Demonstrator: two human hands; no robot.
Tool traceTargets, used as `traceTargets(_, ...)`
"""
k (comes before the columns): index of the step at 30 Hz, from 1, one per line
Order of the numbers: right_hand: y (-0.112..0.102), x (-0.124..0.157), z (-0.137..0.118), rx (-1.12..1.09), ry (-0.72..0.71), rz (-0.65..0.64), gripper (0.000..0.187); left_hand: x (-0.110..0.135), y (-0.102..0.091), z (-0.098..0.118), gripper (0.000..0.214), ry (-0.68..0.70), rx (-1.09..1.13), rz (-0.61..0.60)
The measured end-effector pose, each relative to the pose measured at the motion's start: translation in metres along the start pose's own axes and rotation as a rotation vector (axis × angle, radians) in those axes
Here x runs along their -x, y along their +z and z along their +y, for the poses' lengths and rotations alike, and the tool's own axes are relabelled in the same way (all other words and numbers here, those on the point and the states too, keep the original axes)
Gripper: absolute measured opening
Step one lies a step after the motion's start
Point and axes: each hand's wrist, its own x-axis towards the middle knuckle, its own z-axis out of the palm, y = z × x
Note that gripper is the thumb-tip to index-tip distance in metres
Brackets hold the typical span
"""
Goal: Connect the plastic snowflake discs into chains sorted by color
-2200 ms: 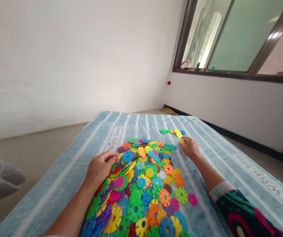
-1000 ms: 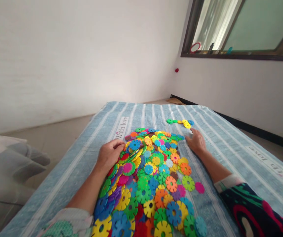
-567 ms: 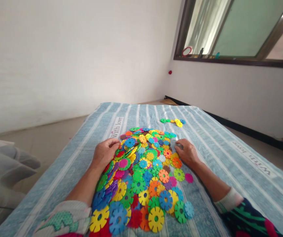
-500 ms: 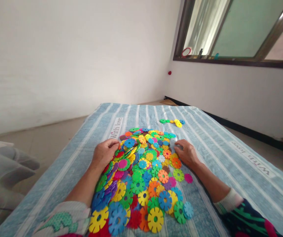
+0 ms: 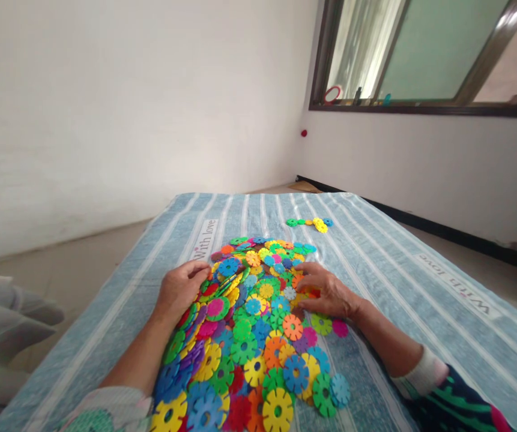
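A large heap of flower-shaped notched plastic discs (image 5: 242, 329) in many colours covers the near middle of the striped cloth. At the heap's left edge is my left hand (image 5: 181, 291), its fingers curled and the thumb close to the index finger. Whatever its fingertips may hold is too small to make out. My right hand (image 5: 328, 291) reaches over the right side of the heap with its fingers apart, touching orange and yellow discs there. Beneath that hand a lime green disc (image 5: 321, 324) and a magenta disc (image 5: 340, 328) lie on the cloth.
Toward the far right of the cloth (image 5: 150, 240) lies a small joined piece of green, orange, yellow and blue discs (image 5: 320, 225). White walls stand behind and to the right, with a window (image 5: 447, 54) above. Translucent grey material (image 5: 10, 318) appears at lower left.
My right hand has moved left from the heap's right edge onto the discs, and its fingers have spread. My left hand stays at the left edge. The view has shifted slightly.
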Motion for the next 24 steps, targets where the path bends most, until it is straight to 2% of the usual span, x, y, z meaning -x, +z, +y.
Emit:
traceTargets(5,-0.002,0.001,0.000,0.040,-0.016,-0.050,0.024,0.002,-0.001,0.004,0.029,-0.021,0.011,0.006)
traceTargets(11,-0.006,-0.001,-0.004,0.113,-0.039,-0.106,0.011,0.001,0.000,0.003,0.031,-0.035,0.028,-0.001)
traceTargets(16,-0.005,-0.001,-0.008,0.135,-0.030,-0.087,0.005,0.001,-0.001,0.003,0.030,-0.030,0.021,0.005)
traceTargets(24,-0.003,-0.003,-0.009,0.036,-0.004,-0.004,0.022,0.000,0.000,-0.002,0.032,-0.029,0.005,0.012)
